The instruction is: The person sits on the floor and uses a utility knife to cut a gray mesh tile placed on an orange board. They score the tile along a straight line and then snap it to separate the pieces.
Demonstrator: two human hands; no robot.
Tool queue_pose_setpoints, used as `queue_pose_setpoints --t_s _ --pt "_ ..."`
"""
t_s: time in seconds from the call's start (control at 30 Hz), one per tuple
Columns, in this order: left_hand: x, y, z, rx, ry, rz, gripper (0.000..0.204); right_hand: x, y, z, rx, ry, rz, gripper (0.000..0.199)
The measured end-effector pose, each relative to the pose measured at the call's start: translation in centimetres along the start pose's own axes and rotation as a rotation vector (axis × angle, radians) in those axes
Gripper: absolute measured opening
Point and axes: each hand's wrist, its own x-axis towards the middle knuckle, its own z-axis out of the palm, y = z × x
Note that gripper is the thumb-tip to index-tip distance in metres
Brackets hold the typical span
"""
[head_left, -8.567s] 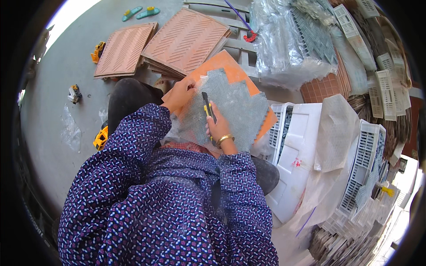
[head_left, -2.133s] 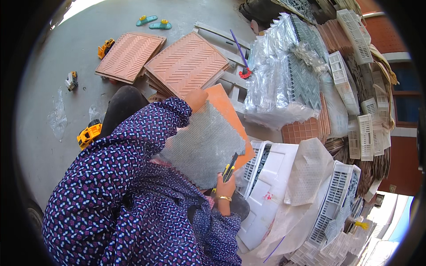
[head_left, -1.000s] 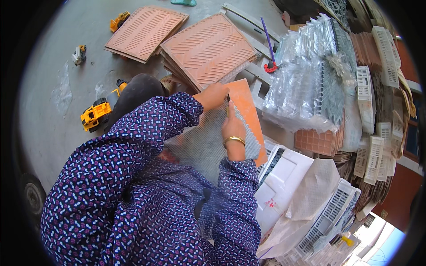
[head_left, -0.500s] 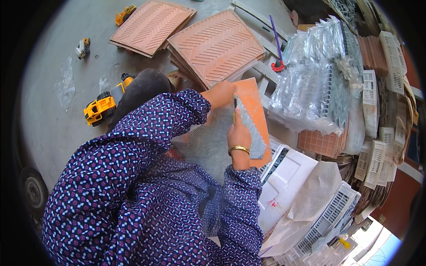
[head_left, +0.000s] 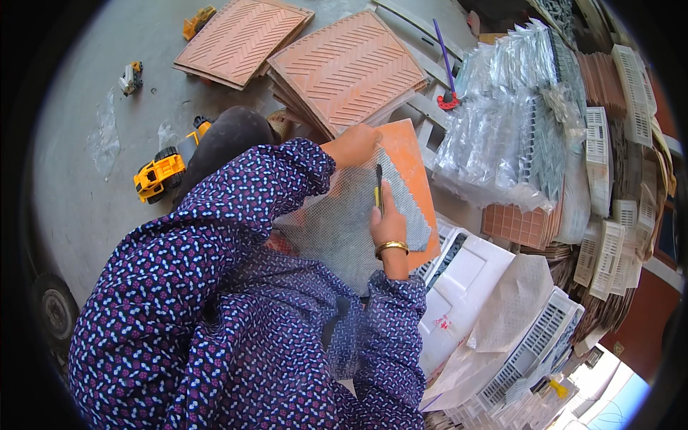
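My right hand (head_left: 389, 223), with a gold bangle at the wrist, is closed around a yellow and black utility knife (head_left: 378, 192). The blade end points away from me over a sheet of white mesh (head_left: 326, 204) that drapes toward my lap. Beneath the mesh lies a grey mosaic piece with a zigzag right edge (head_left: 410, 208), on an orange board (head_left: 403, 147). At the far corner of the mosaic, my left hand (head_left: 356, 145) has its fingers pinched on the mesh edge; its fingertips are partly hidden.
Terracotta herringbone-patterned panels (head_left: 351, 68) are stacked beyond the board. To the right stand plastic-wrapped grey mosaic sheets (head_left: 494, 129), a white foam lid (head_left: 466, 287) and white plastic trays (head_left: 527, 344). A purple-handled tool (head_left: 444, 61) leans nearby. Yellow toy trucks (head_left: 159, 175) sit on the floor at left.
My right hand has drawn the knife slightly toward me, so more of its yellow body shows. My left hand stays at the mesh's far corner.
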Motion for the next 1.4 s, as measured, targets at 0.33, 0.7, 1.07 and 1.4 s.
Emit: queue_pose_setpoints --t_s 0.33,0.7,1.07,1.4 --pt "-0.4 1.4 -1.4 0.031 -0.162 0.105 0.012 1.5 0.9 -1.9 0.722 -0.284 0.195 0.056" --pt "-1.1 0.1 -0.8 -0.096 -0.091 0.059 0.013 0.2 -0.4 -1.4 0.748 -0.271 0.22 0.054" --pt "-0.8 -0.1 -1.0 -0.279 -0.113 0.004 0.015 -0.7 -2.8 0.2 0.692 -0.187 0.258 0.055" --pt "-0.2 0.0 -1.2 -0.261 -0.145 0.058 0.015 0.3 -3.9 2.2 0.943 -0.097 0.32 0.056"
